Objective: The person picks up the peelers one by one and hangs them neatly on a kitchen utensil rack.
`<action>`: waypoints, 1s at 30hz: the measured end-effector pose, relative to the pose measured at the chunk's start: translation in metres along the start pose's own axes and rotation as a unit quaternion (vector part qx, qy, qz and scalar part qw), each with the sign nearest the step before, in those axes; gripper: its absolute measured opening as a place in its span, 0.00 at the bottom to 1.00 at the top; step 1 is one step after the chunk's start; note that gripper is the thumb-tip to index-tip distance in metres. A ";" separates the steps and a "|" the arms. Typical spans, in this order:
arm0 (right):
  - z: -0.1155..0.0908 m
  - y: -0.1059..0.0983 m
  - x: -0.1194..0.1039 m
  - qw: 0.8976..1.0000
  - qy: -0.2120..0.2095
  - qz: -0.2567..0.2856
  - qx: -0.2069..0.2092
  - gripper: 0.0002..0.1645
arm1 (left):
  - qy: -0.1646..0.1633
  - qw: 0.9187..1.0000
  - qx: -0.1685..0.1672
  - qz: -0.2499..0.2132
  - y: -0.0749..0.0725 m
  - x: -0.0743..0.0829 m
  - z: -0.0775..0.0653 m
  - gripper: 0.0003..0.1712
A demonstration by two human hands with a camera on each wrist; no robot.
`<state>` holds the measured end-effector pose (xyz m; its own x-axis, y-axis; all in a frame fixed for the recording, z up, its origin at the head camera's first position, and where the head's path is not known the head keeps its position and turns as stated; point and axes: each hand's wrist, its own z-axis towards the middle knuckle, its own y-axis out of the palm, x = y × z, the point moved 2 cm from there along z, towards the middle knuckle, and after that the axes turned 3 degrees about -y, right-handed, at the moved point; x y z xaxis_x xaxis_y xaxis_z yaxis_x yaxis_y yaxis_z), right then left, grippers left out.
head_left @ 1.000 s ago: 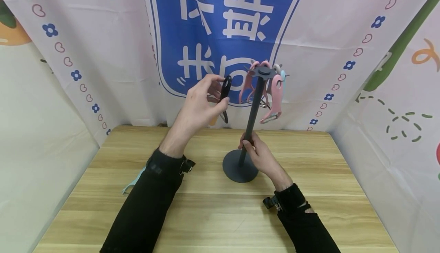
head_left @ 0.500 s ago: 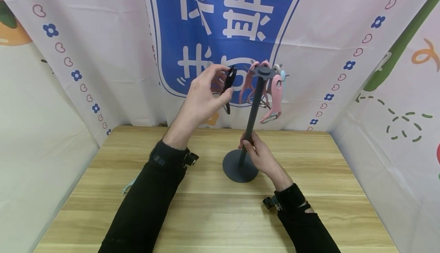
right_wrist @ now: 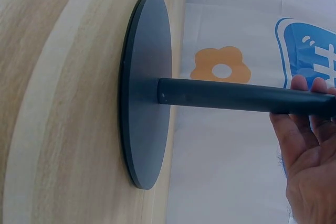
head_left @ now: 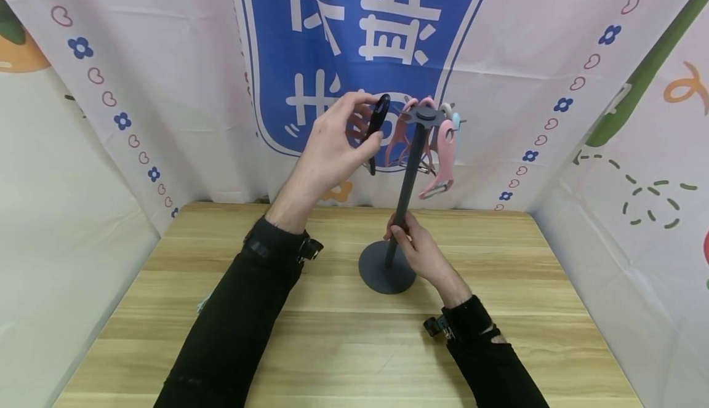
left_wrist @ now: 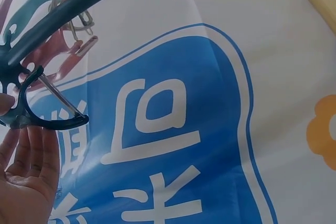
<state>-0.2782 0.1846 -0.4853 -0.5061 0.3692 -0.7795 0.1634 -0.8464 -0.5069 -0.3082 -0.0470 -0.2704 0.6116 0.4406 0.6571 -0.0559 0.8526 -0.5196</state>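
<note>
My left hand (head_left: 336, 143) pinches a black Y-shaped peeler (head_left: 379, 116) between thumb and fingers, just left of the top of a dark grey stand (head_left: 408, 181). In the left wrist view the peeler's metal blade (left_wrist: 62, 93) spans its two curved arms. Several peelers hang from the stand's hooked top, among them a pink peeler (head_left: 445, 152) and a light blue peeler (head_left: 456, 122). My right hand (head_left: 423, 253) grips the post low down, above the round base (right_wrist: 149, 145), which rests on the table.
On the wooden table (head_left: 327, 346) a light blue thing (head_left: 202, 303) sticks out from behind my left sleeve, mostly hidden. A printed cloth (head_left: 487, 149) hangs close behind the stand, and pale cloth walls stand at both sides.
My left hand has moved up and to the right with the black peeler, closer to the stand's top. The sleeve now covers more of the light blue thing. My right hand and the stand stay put.
</note>
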 end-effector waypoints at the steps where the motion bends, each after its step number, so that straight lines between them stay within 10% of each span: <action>1: 0.000 0.000 0.000 1.000 0.000 0.000 0.000 0.12 | 0.000 1.000 -0.001 0.000 0.000 0.001 0.001 0.32; 30: -0.002 -0.001 -0.002 1.000 0.016 0.012 -0.006 0.13 | 0.013 0.999 -0.039 -0.007 0.014 0.006 0.009 0.33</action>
<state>-0.2754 0.1855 -0.4842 -0.4739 0.3611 -0.8031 0.1849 -0.8509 -0.4917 -0.3122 -0.0300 -0.2682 0.6317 0.4202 0.6515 0.0147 0.8337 -0.5520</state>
